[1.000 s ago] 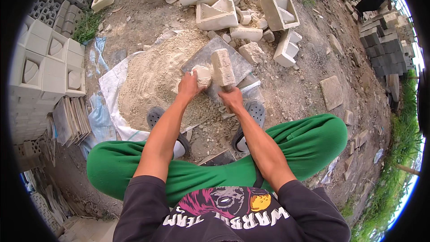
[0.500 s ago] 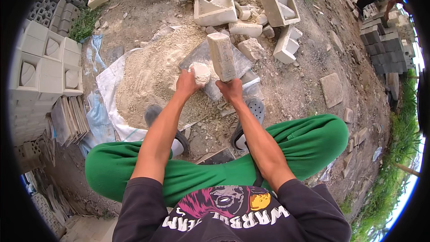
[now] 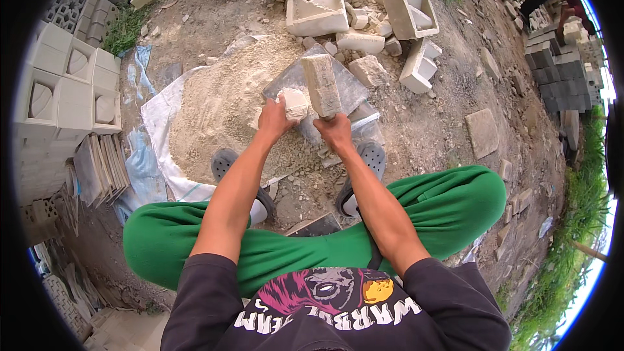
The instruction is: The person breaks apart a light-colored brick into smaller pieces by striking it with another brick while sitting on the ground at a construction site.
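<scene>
Steadying left hand (image 3: 275, 119): we have it clamped on the near left side of the pale chunk, probably so that the chunk's top and right side are left bare.
Pale chunk (image 3: 296, 104): we see it over the near left part of the dark slab (image 3: 351, 86); whether it rests there or is held just above, we cannot tell.
Right hand (image 3: 335, 131): we have it wrapped around the mallet's handle at the slab's near side, close behind the head, which seems meant for control.
Mallet (image 3: 321, 86): we hold its blocky, light brown head over the slab's middle, very near the chunk; we cannot tell whether the two touch.
Crumbled heap (image 3: 214, 101): we find it left of the slab, on a white sheet (image 3: 160, 121) that presumably separates it from the dirt.
Grey shoes (image 3: 372, 158): we plant them at the slab's near left and near right, likely for balance while leaning over it.
Broken blocks (image 3: 318, 12): we see them piled loosely beyond the slab, perhaps to leave its near side open.
Co-worker (image 3: 564, 8): far right of the slab, bent beside a grey block stack (image 3: 556, 73).
</scene>
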Demonstrator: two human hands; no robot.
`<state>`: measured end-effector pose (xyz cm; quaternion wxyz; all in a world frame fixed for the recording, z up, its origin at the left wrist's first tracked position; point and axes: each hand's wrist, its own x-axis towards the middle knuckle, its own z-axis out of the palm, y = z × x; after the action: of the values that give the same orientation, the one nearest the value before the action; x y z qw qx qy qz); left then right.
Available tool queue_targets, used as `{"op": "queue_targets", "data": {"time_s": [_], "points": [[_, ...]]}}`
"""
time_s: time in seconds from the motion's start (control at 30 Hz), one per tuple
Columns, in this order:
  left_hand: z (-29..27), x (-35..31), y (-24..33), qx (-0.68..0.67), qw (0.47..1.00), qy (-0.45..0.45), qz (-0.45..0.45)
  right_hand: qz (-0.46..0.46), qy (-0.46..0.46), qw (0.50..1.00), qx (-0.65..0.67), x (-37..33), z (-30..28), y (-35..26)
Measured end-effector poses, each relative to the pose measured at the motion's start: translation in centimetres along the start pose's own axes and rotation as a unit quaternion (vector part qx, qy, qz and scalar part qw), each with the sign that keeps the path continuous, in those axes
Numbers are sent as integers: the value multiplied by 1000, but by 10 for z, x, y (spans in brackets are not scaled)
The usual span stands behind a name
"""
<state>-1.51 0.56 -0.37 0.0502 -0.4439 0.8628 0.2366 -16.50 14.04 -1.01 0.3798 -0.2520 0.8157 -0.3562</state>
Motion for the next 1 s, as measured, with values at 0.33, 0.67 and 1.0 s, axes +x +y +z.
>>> {"op": "queue_targets", "data": {"time_s": [0.33, 0.67, 1.0], "points": [[4, -4, -8, 1, 1000, 11, -1, -17, 23, 998, 49, -10, -18, -38], [4, -3, -9, 12, 1000, 13, -9, 84, 29, 993, 79, -15, 24, 24], [6, 0, -6, 0, 1000, 18, 9, 19, 54, 997, -46, -14, 24, 14]]}}
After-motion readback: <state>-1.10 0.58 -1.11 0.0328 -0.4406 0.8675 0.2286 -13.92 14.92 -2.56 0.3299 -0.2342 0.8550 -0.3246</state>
